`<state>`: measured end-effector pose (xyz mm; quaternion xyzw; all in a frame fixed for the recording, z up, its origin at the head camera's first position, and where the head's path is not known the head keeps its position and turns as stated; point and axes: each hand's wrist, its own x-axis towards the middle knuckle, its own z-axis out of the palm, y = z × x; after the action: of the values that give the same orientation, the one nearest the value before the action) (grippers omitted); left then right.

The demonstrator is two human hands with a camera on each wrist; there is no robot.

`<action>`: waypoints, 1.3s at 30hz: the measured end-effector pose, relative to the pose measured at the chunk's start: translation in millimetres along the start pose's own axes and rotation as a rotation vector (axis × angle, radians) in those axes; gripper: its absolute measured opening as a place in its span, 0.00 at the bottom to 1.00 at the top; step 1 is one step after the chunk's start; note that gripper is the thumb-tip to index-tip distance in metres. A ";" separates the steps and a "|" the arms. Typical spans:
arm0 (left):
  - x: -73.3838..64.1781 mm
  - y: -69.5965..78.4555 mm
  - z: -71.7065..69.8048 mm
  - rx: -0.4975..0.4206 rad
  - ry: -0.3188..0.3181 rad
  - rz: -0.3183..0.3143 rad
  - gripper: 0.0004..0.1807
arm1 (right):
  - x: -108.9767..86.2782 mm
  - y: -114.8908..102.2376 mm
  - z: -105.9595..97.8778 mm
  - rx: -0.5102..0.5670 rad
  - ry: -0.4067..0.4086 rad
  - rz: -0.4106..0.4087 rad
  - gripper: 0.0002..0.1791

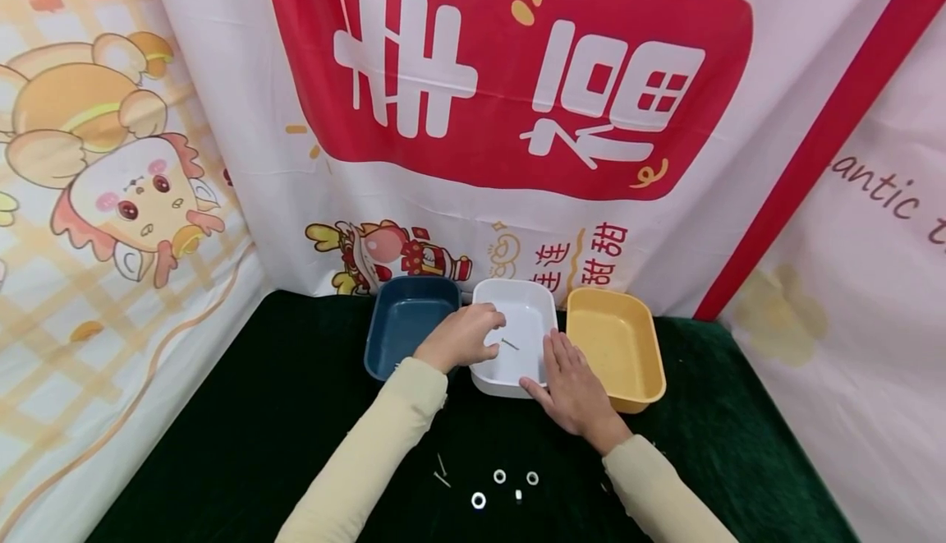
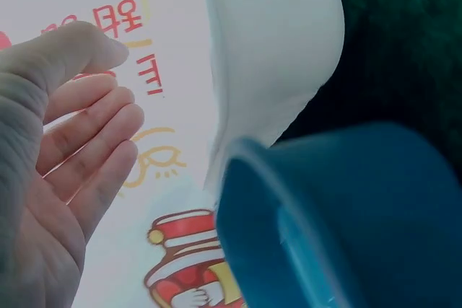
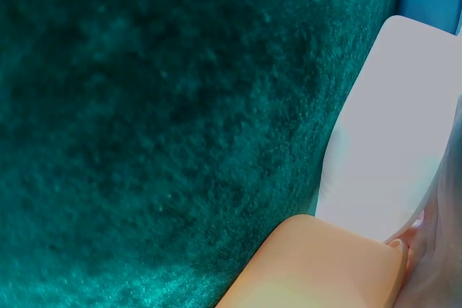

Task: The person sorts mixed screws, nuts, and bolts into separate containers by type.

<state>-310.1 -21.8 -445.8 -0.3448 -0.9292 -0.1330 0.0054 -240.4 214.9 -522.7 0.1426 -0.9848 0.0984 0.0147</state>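
Over there, a slim, pale metal screw seems to lie inside the white, round-cornered plastic tray, at three o'clock from the left hand. That hand's grip is empty, thumb and fingers apart; the right hand, fingers straight, seems to touch the tray's rim around four o'clock. I'd judge the screw light, stiff, hardly fragile and apt to roll: pinch it mid-shank. The tray looks light and slick, best steadied by its rim.
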 end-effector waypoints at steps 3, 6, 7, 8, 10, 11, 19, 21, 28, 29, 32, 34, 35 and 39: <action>-8.3 -1.4 -7.1 0.022 0.002 0.018 0.20 | 0.1 -0.4 -0.9 -0.002 -0.004 0.004 0.55; -17.3 -1.0 -15.8 0.036 -0.018 0.025 0.21 | -0.1 -0.4 -1.3 -0.003 -0.005 0.001 0.56; -20.0 -0.6 -18.7 0.044 -0.025 0.029 0.21 | -0.1 -0.5 -1.4 -0.002 -0.004 -0.002 0.56; -23.0 0.4 -22.1 0.051 -0.032 0.036 0.21 | -0.2 -0.6 -1.5 -0.002 -0.006 -0.002 0.56; -29.4 2.5 -28.9 0.068 -0.041 0.057 0.21 | -0.3 -1.1 -1.9 -0.003 -0.013 -0.002 0.56; -32.9 3.4 -31.8 0.083 -0.040 0.076 0.21 | -0.2 -1.2 -2.0 -0.005 -0.015 -0.001 0.56; -64.9 9.6 -45.2 0.189 -0.053 0.220 0.16 | -0.1 -2.0 -2.6 0.007 -0.014 0.003 0.55; -73.0 11.0 -46.8 0.184 -0.068 0.235 0.15 | -0.3 -2.3 -2.7 0.008 -0.016 0.006 0.55; -101.2 12.8 -44.2 0.137 -0.140 0.260 0.13 | -0.5 -2.2 -2.4 0.009 -0.028 0.012 0.56; -104.9 12.2 -42.9 0.129 -0.155 0.256 0.13 | -0.4 -2.3 -2.5 0.008 -0.030 0.013 0.56; -115.6 9.9 -39.1 0.105 -0.198 0.235 0.12 | -0.2 -2.2 -2.9 0.010 -0.028 0.014 0.56; -122.3 8.4 -36.3 0.089 -0.228 0.221 0.11 | -0.2 -2.1 -3.0 0.011 -0.028 0.015 0.56; -125.9 7.8 -34.6 0.078 -0.240 0.216 0.11 | -0.2 -2.1 -2.8 0.010 -0.028 0.015 0.56; -138.3 5.1 -25.1 0.040 -0.286 0.208 0.10 | 0.1 -1.7 -2.1 0.014 -0.023 0.011 0.55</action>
<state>-203.5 -112.8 -434.4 -0.4541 -0.8824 -0.0628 -0.1063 -240.0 213.7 -520.3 0.1385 -0.9849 0.1036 0.0021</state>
